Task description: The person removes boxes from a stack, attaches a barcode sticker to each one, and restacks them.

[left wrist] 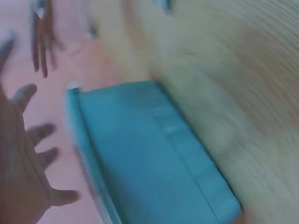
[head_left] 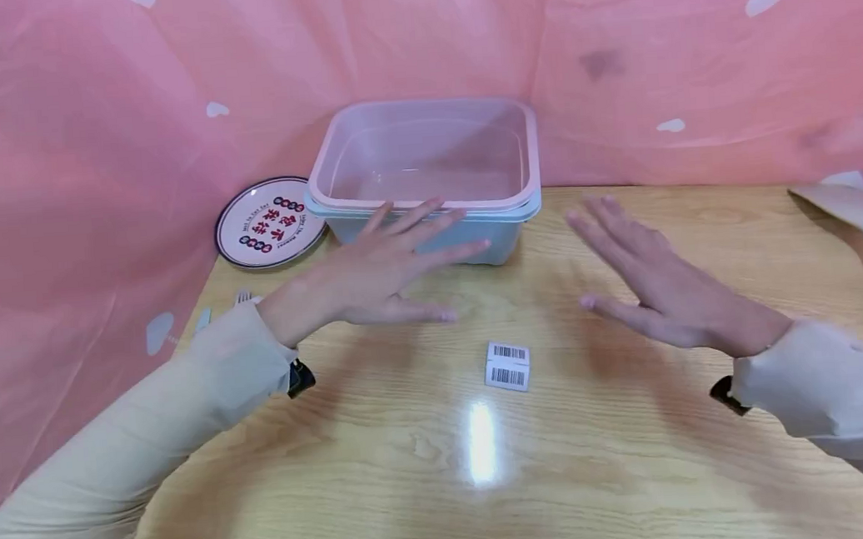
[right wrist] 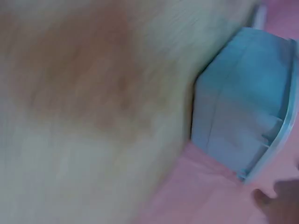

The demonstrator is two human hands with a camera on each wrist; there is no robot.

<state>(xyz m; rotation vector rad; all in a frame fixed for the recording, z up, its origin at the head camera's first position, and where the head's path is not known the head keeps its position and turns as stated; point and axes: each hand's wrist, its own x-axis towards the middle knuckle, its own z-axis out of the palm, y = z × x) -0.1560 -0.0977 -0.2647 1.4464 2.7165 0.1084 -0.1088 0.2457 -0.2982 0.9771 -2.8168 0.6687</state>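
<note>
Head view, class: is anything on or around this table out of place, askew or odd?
The plate stands tilted on its edge against the pink curtain beside the tub rather than lying flat. The small barcoded box lies slightly askew. Nothing looks spilled or damaged.

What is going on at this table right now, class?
A person holds both hands open above a wooden table, gripping nothing. The left hand hovers in front of a blue tub with a clear pink insert; the right hand hangs to its right. A small barcoded box lies between the hands, untouched. A printed plate leans at the back left, and a wooden spatula lies at the right edge.
</note>
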